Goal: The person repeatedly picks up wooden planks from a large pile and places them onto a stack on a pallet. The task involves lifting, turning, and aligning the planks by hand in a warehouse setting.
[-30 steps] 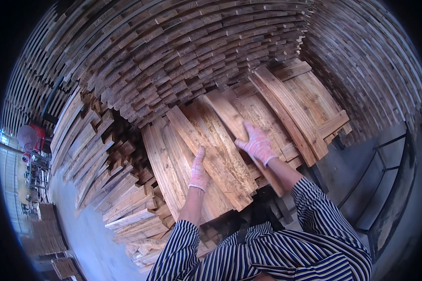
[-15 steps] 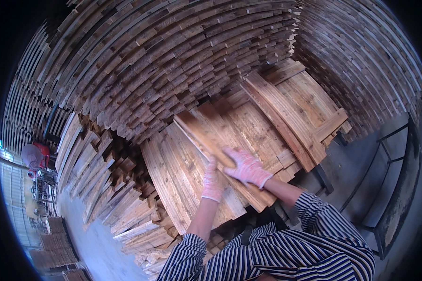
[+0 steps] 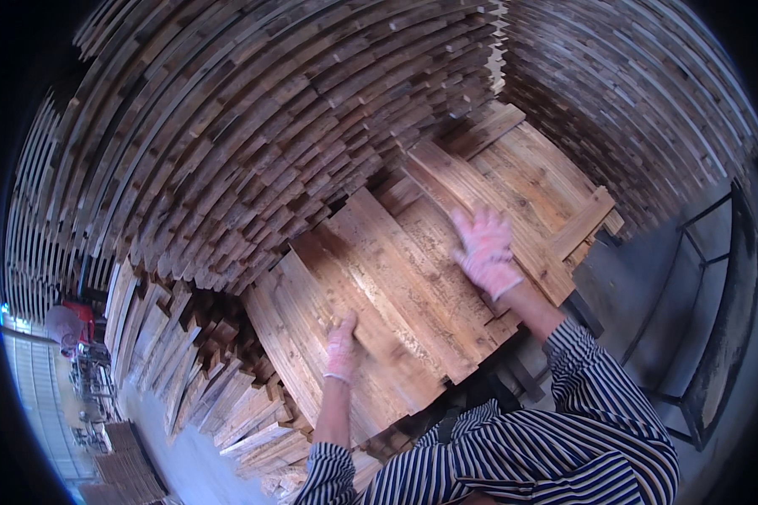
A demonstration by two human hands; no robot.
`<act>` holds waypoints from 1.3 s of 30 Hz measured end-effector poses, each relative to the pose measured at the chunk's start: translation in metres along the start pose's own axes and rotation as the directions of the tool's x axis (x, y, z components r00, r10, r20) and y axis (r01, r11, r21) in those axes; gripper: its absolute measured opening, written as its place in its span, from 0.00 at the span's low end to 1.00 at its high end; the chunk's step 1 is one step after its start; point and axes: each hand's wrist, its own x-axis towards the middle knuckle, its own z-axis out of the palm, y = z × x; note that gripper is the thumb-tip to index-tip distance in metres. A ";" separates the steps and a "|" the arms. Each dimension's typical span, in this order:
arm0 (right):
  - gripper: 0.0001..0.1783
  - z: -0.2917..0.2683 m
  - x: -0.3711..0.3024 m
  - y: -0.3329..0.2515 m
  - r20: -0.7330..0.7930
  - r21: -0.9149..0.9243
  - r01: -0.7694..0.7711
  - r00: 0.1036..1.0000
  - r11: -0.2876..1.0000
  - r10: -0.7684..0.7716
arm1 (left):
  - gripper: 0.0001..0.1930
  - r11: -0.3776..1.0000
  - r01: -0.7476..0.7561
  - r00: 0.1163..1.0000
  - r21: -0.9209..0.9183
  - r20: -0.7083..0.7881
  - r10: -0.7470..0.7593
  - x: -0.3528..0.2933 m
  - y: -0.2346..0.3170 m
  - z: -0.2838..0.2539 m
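Note:
My left hand, in a pink-and-white knit glove, is closed on a wooden plank that is smeared by motion over the left part of a layer of boards. The thumb shows; the other fingers are partly hidden and blurred. To the right, my right hand, gloved alike, is open with its fingers spread. It holds nothing and is over the boards, beside a long stack of planks lying across the layer. Whether it touches them I cannot tell.
Tall walls of stacked lumber rise at the back and right. Loose boards lie piled at the left. A dark metal frame stands at the right. A red machine is far left, above brown stacks.
My hands have moved apart: the left went left with the plank, while the right let go of it and moved up and right toward the stacked planks. The view has shifted slightly.

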 end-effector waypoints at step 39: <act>0.34 0.060 0.029 0.008 0.343 0.373 -0.104 0.939 0.922 -0.032 | 0.39 0.969 -0.207 0.978 0.132 0.051 0.202 0.076 -0.028 0.134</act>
